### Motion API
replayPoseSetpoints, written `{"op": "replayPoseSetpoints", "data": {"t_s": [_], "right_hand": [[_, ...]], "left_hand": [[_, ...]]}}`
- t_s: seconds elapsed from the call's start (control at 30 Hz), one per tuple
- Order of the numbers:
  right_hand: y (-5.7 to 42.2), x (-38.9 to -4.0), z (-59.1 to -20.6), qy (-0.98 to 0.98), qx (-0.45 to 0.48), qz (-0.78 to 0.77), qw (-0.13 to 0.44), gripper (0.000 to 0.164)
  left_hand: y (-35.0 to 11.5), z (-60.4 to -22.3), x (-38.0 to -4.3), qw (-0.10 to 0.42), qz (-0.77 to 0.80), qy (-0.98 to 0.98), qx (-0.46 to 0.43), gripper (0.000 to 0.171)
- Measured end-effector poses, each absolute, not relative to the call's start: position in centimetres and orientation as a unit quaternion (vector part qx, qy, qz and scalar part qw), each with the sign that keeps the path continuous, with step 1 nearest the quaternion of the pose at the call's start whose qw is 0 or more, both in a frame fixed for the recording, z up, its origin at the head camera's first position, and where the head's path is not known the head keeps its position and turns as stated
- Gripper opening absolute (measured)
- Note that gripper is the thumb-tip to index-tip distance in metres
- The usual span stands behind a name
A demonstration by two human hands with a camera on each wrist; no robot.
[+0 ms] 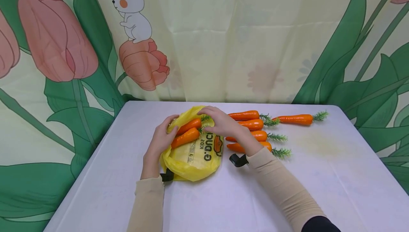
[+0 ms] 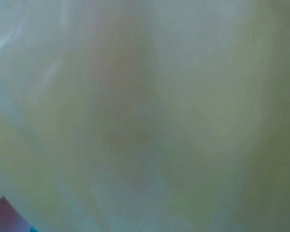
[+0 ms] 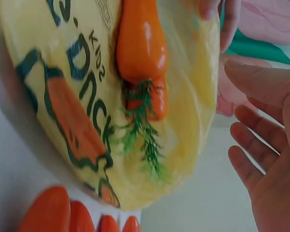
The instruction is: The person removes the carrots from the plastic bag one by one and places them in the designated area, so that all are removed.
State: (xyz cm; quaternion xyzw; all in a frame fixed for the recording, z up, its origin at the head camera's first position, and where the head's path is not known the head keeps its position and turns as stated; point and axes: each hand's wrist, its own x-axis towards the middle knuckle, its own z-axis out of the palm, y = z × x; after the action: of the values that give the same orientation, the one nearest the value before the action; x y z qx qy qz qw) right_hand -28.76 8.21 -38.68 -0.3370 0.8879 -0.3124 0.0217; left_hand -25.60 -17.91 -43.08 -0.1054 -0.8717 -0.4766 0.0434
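Observation:
A yellow plastic bag (image 1: 191,171) printed with "G.DUCK KIDS" lies with its mouth spread. My left hand (image 1: 161,136) grips the bag's left rim, thumb on the inner side. Inside are two orange carrots (image 1: 185,138) with green tops, side by side; the right wrist view shows one carrot (image 3: 142,43) with its feathery leaves. Over the bag's back right side, my right hand (image 1: 222,122) holds nothing, its fingers loosely bent beside the rim. In the right wrist view, that hand (image 3: 270,140) stands apart from the bag. Blurred yellow plastic (image 2: 145,116) fills the left wrist view.
Several carrots (image 1: 258,136) lie in a stack of rows just right of the bag, leaves pointing right. Another carrot (image 1: 295,119) rests farther right. The white-covered table (image 1: 105,175) ends at a curtain (image 1: 204,47) printed with tulips and a rabbit.

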Motion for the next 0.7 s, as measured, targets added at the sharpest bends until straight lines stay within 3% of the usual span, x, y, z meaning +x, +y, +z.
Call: {"op": "replayPoseSetpoints", "data": {"t_s": [0.5,0.7], "right_hand": [[4.8,-29.2,-40.7,0.881,-0.373,-0.29,0.025,0.051],[4.0,-29.1,-41.6,0.885,-0.375,-0.272,0.055,0.049]], "left_hand": [[-18.0,-43.0,-25.6,0.053,-0.474,-0.872,-0.113,0.041],[-17.8,-43.1,-25.6,0.053,-0.475,-0.871,-0.114,0.042]]}}
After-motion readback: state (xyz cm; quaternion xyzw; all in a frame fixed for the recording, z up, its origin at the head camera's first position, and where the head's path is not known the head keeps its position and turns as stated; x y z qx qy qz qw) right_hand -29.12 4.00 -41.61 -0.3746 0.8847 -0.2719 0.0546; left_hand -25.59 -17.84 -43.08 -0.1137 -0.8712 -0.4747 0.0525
